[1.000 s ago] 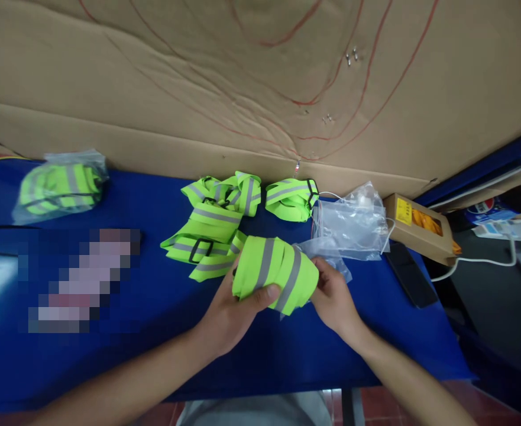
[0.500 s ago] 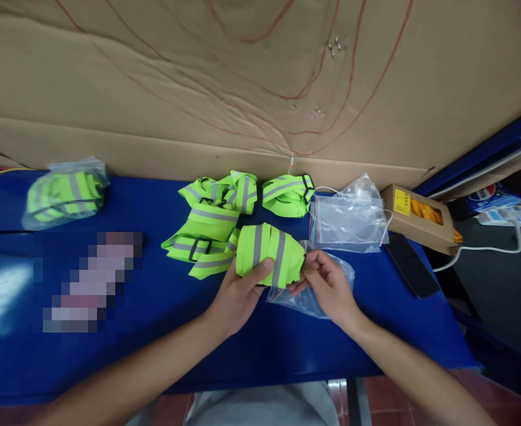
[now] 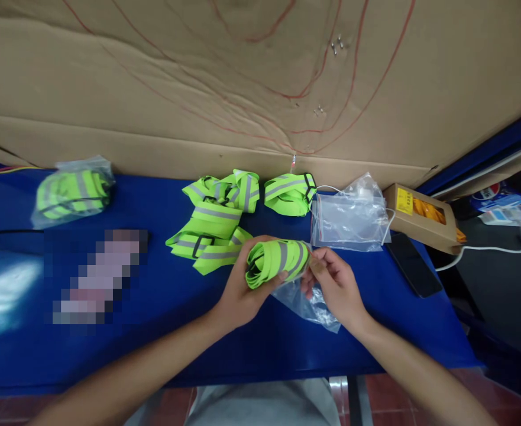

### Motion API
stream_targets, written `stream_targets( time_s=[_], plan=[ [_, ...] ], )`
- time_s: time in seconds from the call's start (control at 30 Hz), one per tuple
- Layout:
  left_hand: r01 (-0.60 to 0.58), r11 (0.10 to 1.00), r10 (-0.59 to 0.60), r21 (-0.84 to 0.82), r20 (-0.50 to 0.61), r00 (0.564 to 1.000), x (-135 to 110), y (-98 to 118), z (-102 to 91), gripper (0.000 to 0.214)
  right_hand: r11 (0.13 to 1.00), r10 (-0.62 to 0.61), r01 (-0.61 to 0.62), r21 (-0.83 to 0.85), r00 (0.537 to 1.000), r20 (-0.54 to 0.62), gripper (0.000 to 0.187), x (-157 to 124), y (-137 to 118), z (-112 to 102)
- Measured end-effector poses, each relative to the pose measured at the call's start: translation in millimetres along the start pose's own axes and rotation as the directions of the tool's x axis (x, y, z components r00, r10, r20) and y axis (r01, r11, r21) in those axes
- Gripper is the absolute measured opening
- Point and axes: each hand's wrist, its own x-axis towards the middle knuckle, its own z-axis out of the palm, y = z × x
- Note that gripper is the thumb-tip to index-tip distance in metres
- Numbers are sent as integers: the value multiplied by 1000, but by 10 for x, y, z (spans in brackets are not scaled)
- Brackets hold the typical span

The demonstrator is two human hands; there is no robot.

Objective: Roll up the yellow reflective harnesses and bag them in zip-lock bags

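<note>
My left hand is wrapped round a rolled yellow-green reflective strap with grey stripes, its coiled end turned toward the left. My right hand pinches the edge of a clear plastic bag at the roll's right end. The bag hangs below the roll and between my hands; how far the roll sits inside its mouth I cannot tell. Just behind my left hand lies a loose reflective strap pile with black buckles. A folded reflective strap bundle rests beyond the roll.
A bagged strap bundle sits at the table's far left, behind a pixelated object. Flat clear bags, a dark phone, a cardboard box and a white cable are on the right. A cardboard wall closes the back.
The roll has turned in my left hand, so its coiled end now shows on the left. The plastic bag's edge has come up against the roll's right end with my right hand.
</note>
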Motion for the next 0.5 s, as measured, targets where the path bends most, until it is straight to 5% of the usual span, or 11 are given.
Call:
stream_targets(
  time_s=[0.13,0.27,0.43,0.5],
  plan=[
    [-28,998,27,61,26,999,-45,-12,10,47,992,-99,94,-89,994,-47,32,-35,13,-31],
    [-80,983,50,165,177,983,-85,-57,-12,47,954,-206,190,-233,977,-48,28,-63,21,-74],
    [-106,982,65,159,241,968,-65,-48,-14,49,860,-294,305,-408,951,92,19,-101,-50,-171],
    [-43,997,26,70,235,972,-35,-49,-15,52,744,-382,406,-531,910,161,13,-91,-89,-225]
  ],
)
